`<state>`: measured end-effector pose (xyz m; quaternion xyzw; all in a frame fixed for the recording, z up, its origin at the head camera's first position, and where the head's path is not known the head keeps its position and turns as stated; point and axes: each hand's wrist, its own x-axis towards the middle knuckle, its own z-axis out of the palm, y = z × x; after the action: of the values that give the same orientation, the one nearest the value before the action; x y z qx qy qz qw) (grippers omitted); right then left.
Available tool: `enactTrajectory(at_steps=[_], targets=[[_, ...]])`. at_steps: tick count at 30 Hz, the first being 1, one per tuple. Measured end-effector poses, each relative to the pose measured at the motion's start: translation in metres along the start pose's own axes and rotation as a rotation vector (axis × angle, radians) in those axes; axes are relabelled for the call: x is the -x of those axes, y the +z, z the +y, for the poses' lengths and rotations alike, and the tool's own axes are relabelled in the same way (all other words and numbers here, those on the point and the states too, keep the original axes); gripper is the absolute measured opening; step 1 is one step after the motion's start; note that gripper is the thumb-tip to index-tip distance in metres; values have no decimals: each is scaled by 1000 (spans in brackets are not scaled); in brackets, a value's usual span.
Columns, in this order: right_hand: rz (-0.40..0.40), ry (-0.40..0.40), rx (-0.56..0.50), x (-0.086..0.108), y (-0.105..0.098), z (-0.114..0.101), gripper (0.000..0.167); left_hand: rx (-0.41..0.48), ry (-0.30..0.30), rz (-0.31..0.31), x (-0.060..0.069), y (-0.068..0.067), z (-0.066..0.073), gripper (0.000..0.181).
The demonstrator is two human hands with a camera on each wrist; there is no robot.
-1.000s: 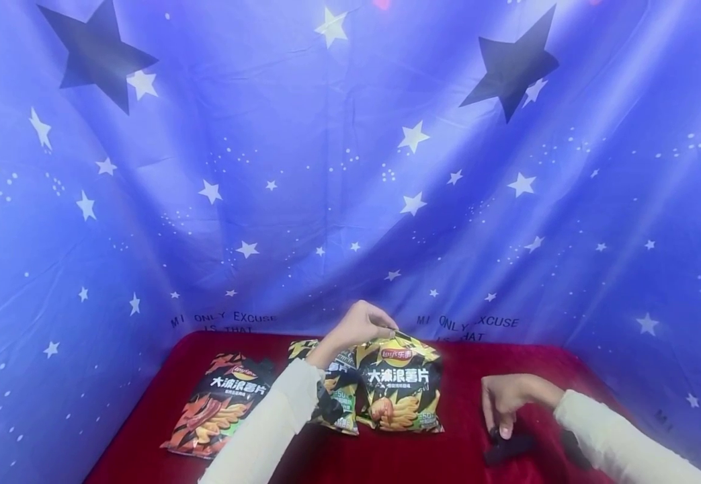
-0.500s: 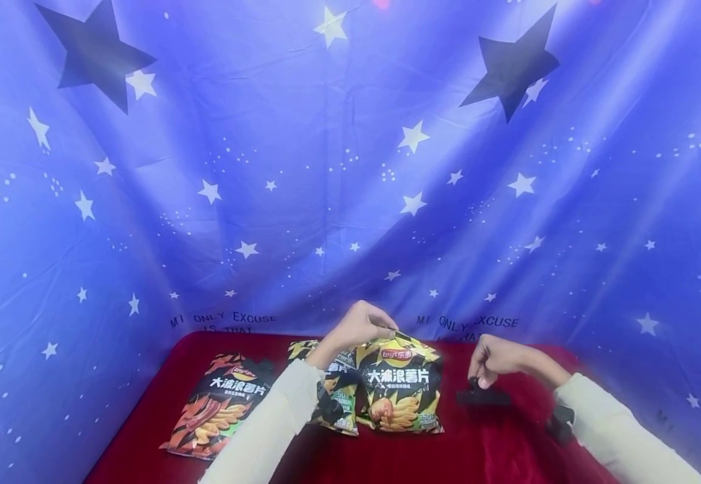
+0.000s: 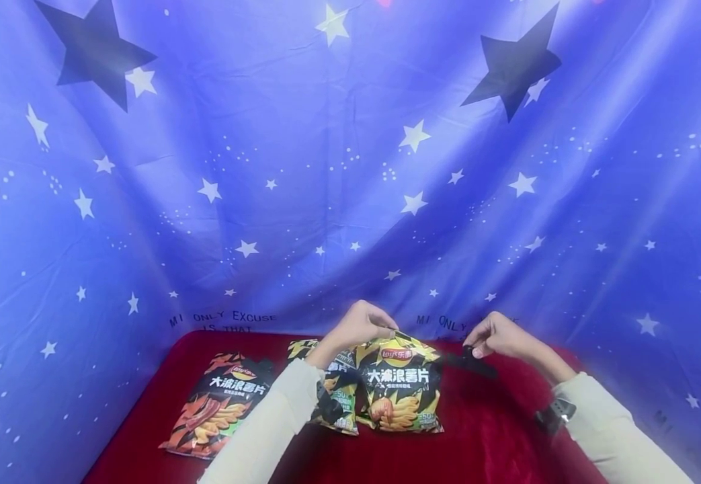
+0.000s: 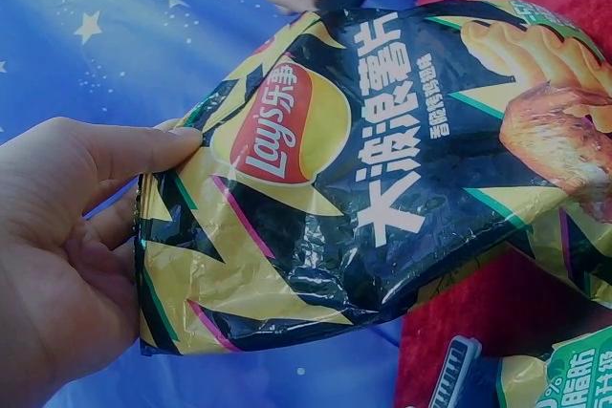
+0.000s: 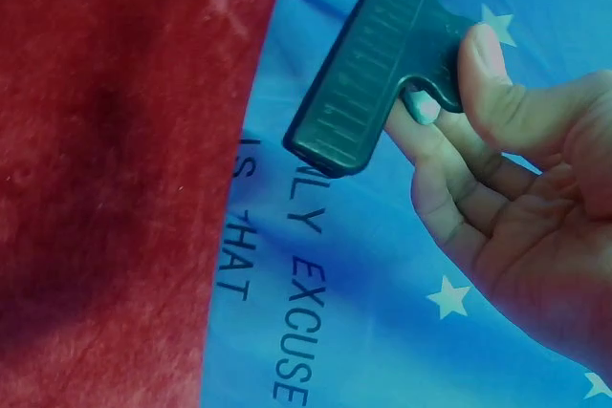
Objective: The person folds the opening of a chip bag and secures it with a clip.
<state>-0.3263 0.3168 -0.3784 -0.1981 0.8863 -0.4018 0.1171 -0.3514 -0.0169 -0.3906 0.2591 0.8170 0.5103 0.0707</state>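
Note:
My left hand [image 3: 362, 324] pinches the top edge of a black-and-yellow potato chip bag [image 3: 401, 384], thumb on the front. In the left wrist view this chip bag [image 4: 335, 188] stretches rightward from my left hand [image 4: 67, 246]. My right hand [image 3: 498, 336] holds a black bag clip [image 3: 476, 365] by its handles, just right of the bag's upper corner. Up close in the right wrist view, the clip [image 5: 354, 83] has a long ribbed jaw, and the right thumb and fingers [image 5: 492, 112] pinch its handles. Whether the clip touches the bag is hard to tell.
A second yellow-and-black chip bag [image 3: 344, 403] lies partly behind my left forearm. Farther left lies a red-and-black chip bag [image 3: 214, 410]. In the left wrist view another ribbed clip [image 4: 454, 370] shows near the second bag. A red cloth [image 3: 471, 444] covers the table; a starry blue curtain [image 3: 326, 168] hangs behind.
My right hand has lifted the black clip off the red cloth, bringing it up and leftward toward the bag's upper right corner. My left hand has stayed put on the bag.

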Motion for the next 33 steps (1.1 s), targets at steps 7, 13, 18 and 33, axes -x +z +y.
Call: enactTrajectory(at_steps=[7,13,18,33], targets=[[57,-5,2,1,-2,-10,25,3,-3,-7,1,-1,1,11],[99,6,-13,-1,-7,-18,24,8,-6,-8,2,-1,3,12],[147,14,14,-4,-7,-23,24,6,2,-4,2,-1,3,12],[268,-13,-58,-21,14,-40,27,3,1,-4,4,-1,5,12]])
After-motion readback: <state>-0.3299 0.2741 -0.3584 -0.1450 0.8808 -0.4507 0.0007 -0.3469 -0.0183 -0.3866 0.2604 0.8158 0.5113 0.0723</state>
